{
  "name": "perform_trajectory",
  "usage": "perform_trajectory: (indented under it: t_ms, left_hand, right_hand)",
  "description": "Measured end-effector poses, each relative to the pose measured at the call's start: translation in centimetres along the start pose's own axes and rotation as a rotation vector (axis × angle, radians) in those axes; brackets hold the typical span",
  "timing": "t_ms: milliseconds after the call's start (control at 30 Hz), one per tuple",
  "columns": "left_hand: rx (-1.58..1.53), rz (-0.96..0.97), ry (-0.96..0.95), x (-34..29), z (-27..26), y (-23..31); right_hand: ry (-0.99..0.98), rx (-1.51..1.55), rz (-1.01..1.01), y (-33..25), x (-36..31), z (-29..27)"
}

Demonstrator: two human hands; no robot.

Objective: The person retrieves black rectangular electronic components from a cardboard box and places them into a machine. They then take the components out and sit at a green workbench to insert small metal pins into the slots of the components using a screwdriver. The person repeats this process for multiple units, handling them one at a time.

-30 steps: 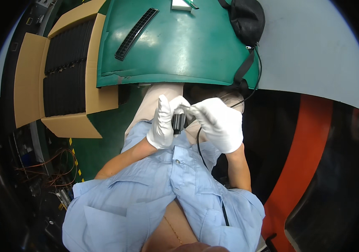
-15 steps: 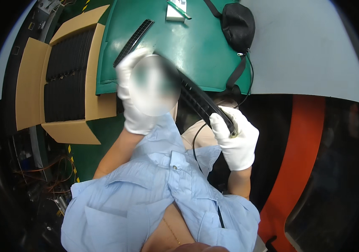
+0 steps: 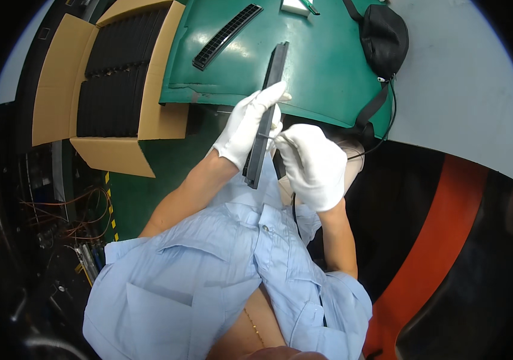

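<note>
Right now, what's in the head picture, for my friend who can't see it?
A white-gloved left hand holds a long black strip, and the gloved right hand pinches something thin by it. Another strip lies on a green table; at left, an open box holds black pieces.

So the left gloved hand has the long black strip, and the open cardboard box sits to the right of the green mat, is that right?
Not quite: the head view shows the open cardboard box to the left of the green mat. The left gloved hand does have the long black strip.
</note>
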State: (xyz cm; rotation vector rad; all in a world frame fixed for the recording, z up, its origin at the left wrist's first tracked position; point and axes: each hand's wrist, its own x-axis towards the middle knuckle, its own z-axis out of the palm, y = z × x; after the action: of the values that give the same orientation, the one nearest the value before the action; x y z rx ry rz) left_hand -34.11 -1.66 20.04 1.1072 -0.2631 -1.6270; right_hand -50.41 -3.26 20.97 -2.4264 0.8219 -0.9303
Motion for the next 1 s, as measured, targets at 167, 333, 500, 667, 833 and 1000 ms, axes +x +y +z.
perform_trajectory:
  t_ms: [167, 333, 500, 667, 833, 1000]
  left_hand:
    - [0.001, -0.069, 0.018, 0.4, 0.0, -0.2]
    - [-0.044, -0.023, -0.023, 0.7, -0.7, -0.5]
    - [-0.003, -0.029, 0.030, 1.2, -0.8, -0.5]
    - [0.034, 0.038, 0.042, 1.7, -1.2, -0.6]
    - [-0.106, -0.047, -0.019, 0.3, -0.3, -1.1]
    - [-0.021, -0.008, -0.077, -0.8, -1.0, -2.9]
  right_hand:
    - [-0.147, -0.165, -0.133, 0.2, -0.8, -0.2]
    - [-0.149, -0.187, -0.168, -1.1, -2.4, 0.1]
    - [-0.269, -0.174, -0.220, -1.6, -3.6, 0.0]
    - [-0.239, -0.004, -0.088, -2.3, -3.8, -0.4]
    - [-0.129, -0.045, -0.041, -1.4, -3.8, 0.5]
    - [-0.119, -0.094, -0.001, -1.1, -3.0, 0.6]
